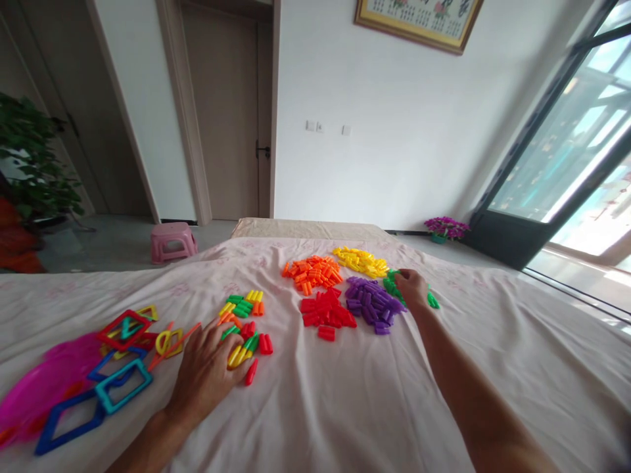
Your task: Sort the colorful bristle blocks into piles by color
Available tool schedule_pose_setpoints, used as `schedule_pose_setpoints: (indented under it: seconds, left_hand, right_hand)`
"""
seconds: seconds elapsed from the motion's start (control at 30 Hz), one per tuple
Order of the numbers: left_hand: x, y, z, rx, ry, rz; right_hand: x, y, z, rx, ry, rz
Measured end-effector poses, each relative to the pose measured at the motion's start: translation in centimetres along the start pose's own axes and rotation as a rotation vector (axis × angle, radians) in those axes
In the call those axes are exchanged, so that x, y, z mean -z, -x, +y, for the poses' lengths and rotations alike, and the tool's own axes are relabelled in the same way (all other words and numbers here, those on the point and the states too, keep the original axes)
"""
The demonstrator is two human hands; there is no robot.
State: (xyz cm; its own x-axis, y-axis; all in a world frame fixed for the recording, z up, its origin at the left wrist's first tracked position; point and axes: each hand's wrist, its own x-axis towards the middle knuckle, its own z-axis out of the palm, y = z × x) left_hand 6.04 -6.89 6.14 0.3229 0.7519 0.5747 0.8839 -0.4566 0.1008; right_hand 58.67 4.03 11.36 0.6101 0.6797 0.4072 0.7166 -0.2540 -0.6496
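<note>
My left hand (210,361) rests on the cloth at a small cluster of short, bullet-shaped plastic pieces. Its thumb and index finger curve round a row of yellow and green pieces (240,356). Just beyond the fingers lie green pieces (240,306), yellow pieces (255,296) and a red pair (265,344); one red piece (251,372) lies by the thumb. Further right, my right hand (413,287) reaches into a pile of green pieces (392,286) with its fingers pinched together. The fingertips there are partly hidden.
Sorted piles of orange (315,272), yellow (362,261), red (328,310) and purple pieces (372,302) lie mid-table. Geometric frames (125,381) and a magenta plate (54,374) are at left. A pink stool (173,242) stands beyond the cloth-covered table (335,407).
</note>
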Motion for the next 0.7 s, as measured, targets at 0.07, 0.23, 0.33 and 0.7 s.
schedule_pose_setpoints:
  seconds: [0.07,0.23,0.33,0.7]
  left_hand:
    - [-0.3,0.1,0.0,0.007,-0.001,0.001]
    - [-0.8,0.3,-0.1,0.017,-0.024,0.009]
    - [-0.8,0.3,-0.1,0.017,-0.056,-0.002]
    - [-0.1,0.3,0.0,0.003,-0.033,0.006]
  right_hand:
    - [0.6,-0.9,1.0,-0.026,0.059,0.092]
    - [-1.6,3.2,-3.6,0.094,-0.131,-0.058]
    - [-4.0,9.4,-9.2,0.331,-0.255,-0.324]
    - [-9.3,25.2,-19.8,0.879,-0.191,-0.852]
